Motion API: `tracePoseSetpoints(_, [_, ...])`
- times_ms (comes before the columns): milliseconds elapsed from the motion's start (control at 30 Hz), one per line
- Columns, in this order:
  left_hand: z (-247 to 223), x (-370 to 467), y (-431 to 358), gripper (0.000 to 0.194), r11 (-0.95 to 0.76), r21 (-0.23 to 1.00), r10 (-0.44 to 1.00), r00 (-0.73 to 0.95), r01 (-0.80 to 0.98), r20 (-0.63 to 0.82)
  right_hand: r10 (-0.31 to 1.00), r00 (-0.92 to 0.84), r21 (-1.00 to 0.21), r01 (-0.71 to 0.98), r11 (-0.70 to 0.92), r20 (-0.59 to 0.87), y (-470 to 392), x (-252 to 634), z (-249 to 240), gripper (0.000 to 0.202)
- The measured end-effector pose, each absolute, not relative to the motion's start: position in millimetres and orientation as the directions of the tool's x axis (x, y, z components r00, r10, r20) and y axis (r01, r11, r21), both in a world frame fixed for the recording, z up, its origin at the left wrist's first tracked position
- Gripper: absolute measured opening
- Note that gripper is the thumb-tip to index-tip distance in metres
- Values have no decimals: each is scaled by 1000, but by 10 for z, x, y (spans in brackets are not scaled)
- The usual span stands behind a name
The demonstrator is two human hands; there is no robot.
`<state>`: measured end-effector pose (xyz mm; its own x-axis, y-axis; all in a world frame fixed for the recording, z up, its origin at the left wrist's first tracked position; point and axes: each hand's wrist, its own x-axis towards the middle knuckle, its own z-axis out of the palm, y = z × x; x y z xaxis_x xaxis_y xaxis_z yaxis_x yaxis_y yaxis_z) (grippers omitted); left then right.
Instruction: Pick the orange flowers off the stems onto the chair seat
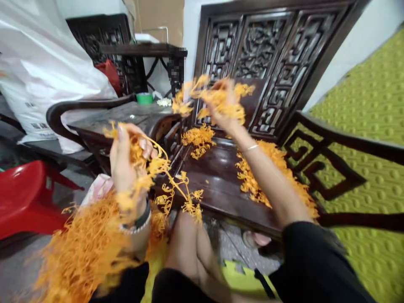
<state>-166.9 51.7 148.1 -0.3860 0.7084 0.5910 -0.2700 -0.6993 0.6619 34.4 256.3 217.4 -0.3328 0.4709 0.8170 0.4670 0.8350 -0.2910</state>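
Note:
My left hand (pixel 123 155) is closed around a bunch of orange plastic flower sprigs (pixel 160 164), their thin stems and small curly heads trailing down to the right over my knee. Raised above the dark wooden seat, my right hand (pixel 222 99) grips another orange bunch (pixel 186 99); its fingers are smeared by motion and partly covered by the sprigs. A large heap of loose orange sprigs (pixel 85 240) lies at my left below the forearm. On the wooden seat (pixel 217 172) lie a small orange pile (pixel 198 136) and a bigger pile (pixel 261 172) under my right forearm.
A red plastic stool (pixel 25 198) stands at the left, with white sacks (pixel 47 75) behind it. Green tape (pixel 144 98) lies on a dark side table (pixel 116 118). The chair's carved back (pixel 268 54) and right armrest (pixel 341 139) bound the seat; yellow-green matting (pixel 372 105) covers the right side.

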Motion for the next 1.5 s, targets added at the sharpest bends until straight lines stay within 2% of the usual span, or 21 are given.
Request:
tracePoseSetpoints(67, [1586, -1642, 540, 17, -673, 641, 737, -409, -369, 538, 559, -536, -145, 627, 766, 633, 2930, 80, 1927, 80])
tracePoseSetpoints(100, [1616, -1638, 555, 18, -638, 637, 770, -384, -433, 510, 672, -631, -31, 720, 694, 388, 3061, -2, 1744, 90])
tracePoseSetpoints(133, [1637, -1641, 579, 19, -594, 633, 804, -335, -497, 491, 707, -652, -3, 734, 679, 275, 3161, -50, 1549, 94])
tracePoseSetpoints(200, [1670, -1668, 659, 23, -513, 603, 842, -222, -610, 492, 731, -668, 17, 740, 673, 141, 3289, -70, 1214, 97])
tracePoseSetpoints(300, [1729, -1727, 835, 27, -430, 525, 857, -150, -735, 493, 752, -657, 17, 753, 657, 58, 3377, 7, 1031, 114])
tracePoseSetpoints(400, [1788, -1754, 1011, 30, -412, 528, 864, -135, -743, 485, 769, -638, -14, 769, 639, 27, 3349, 128, 1231, 122])
tracePoseSetpoints(500, [1821, -1710, 1121, 36, -500, 595, 829, -150, -629, 539, 757, -653, -67, 755, 652, 16, 3081, 245, 1574, 98])
tracePoseSetpoints(567, [1826, -1631, 1134, 37, -531, 622, 810, -128, -576, 573, 681, -728, -282, 640, 715, 76, 2727, 292, 1749, 70])
tracePoseSetpoints(600, [1822, -1578, 1118, 36, -525, 627, 809, -108, -575, 578, 621, -770, -495, 486, 720, 146, 2505, 302, 1802, 61])
tracePoseSetpoints(633, [1812, -1518, 1088, 35, -511, 630, 812, -87, -584, 578, 570, -796, -709, 281, 646, 205, 2263, 306, 1829, 60])
tracePoseSetpoints(667, [1794, -1454, 1044, 32, -496, 637, 815, -64, -590, 576, 534, -812, -858, 84, 506, 235, 2009, 309, 1833, 64])
tracePoseSetpoints(733, [1732, -1324, 924, 28, -493, 670, 821, -40, -555, 570, 531, -812, -961, -131, 242, 244, 1505, 327, 1786, 58])
tracePoseSetpoints(800, [1642, -1204, 786, 26, -520, 723, 821, -31, -455, 570, 602, -772, -979, -167, 113, 201, 1059, 389, 1703, 47])
tracePoseSetpoints(867, [1538, -1097, 655, 27, -568, 746, 802, -35, -348, 596, 666, -735, -989, -146, 22, 124, 706, 498, 1622, 47])
tracePoseSetpoints(933, [1439, -992, 544, 27, -626, 740, 767, -22, -246, 642, 676, -736, -992, -113, -58, 44, 444, 635, 1564, 41])
tracePoseSetpoints(1000, [1354, -876, 455, 24, -666, 728, 737, 9, -162, 676, 698, -715, -996, -81, -37, 32, 248, 771, 1527, 35])
tracePoseSetpoints(1067, [1285, -739, 383, 21, -667, 735, 734, 62, -122, 676, 776, -623, -994, -19, 109, 97, 87, 891, 1488, 32])
tracePoseSetpoints(1133, [1228, -582, 330, 21, -660, 741, 742, 47, -126, 669, 866, -448, -953, 89, 289, 221, -57, 989, 1420, 34])
tracePoseSetpoints(1200, [1175, -411, 306, 26, -660, 741, 750, -50, -128, 659, 900, -319, -913, 180, 366, 297, -190, 1062, 1313, 41])
tracePoseSetpoints(1333, [1076, -26, 358, 50, -640, 746, 766, -218, -185, 604, 928, -276, -953, 103, 286, 249, -393, 1102, 1092, 50])
tracePoseSetpoints(1500, [1131, 377, 678, 56, -554, 757, 826, -114, -347, 552, 973, 14, -973, 0, 232, 232, -638, 1004, 1000, 53])
